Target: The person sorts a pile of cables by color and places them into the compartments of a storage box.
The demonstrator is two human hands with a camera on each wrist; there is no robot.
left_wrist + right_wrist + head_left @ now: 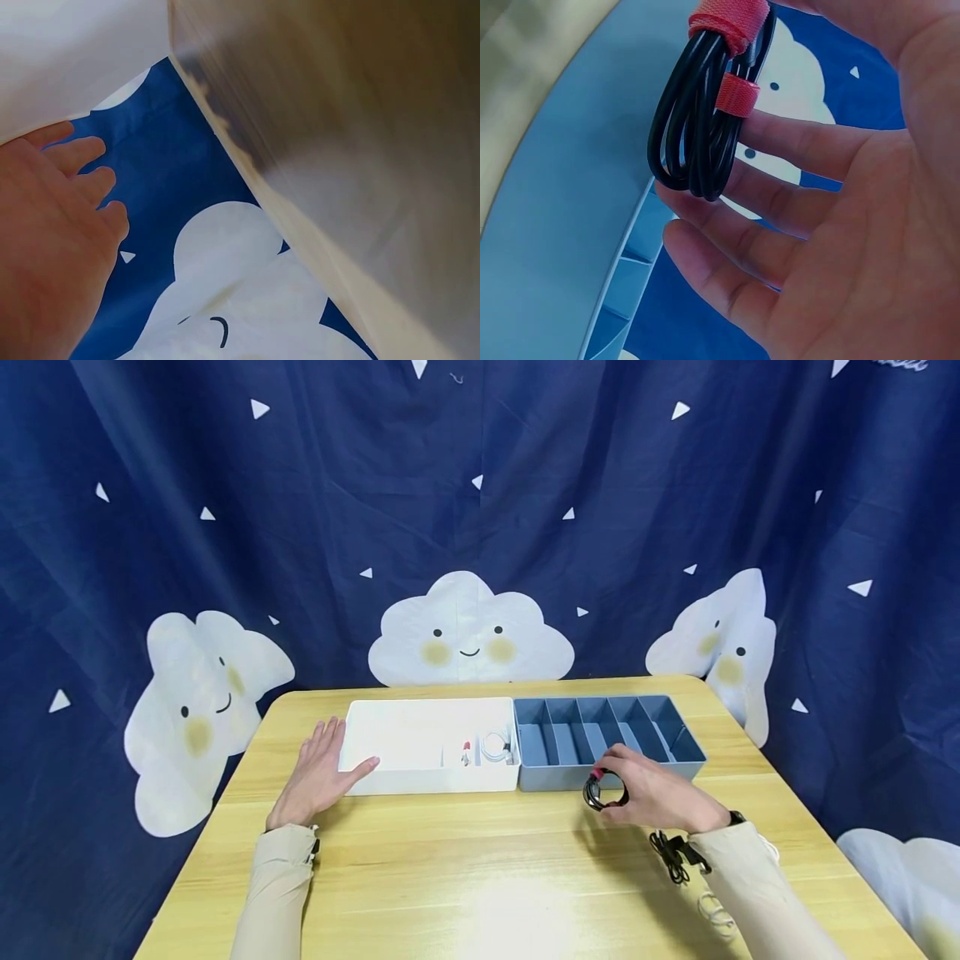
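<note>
My right hand (652, 792) pinches a coiled black cable (592, 792) bound with red straps (737, 95), held just in front of the blue divided box (611, 777). In the right wrist view the coil (697, 120) hangs from between thumb and fingers beside the box wall (577, 195). My left hand (318, 774) rests with spread fingers against the left end of the white box (420, 783), its thumb over the front rim. Inside the white box, a white coiled cable (495, 745) and a small item with a red end (466, 752) lie at the right.
The two boxes stand end to end near the back of the wooden table (450, 860). Another black cable bundle (670, 856) and a white cable (716, 912) lie by my right forearm. A dark blue curtain (480, 527) with clouds hangs behind the table.
</note>
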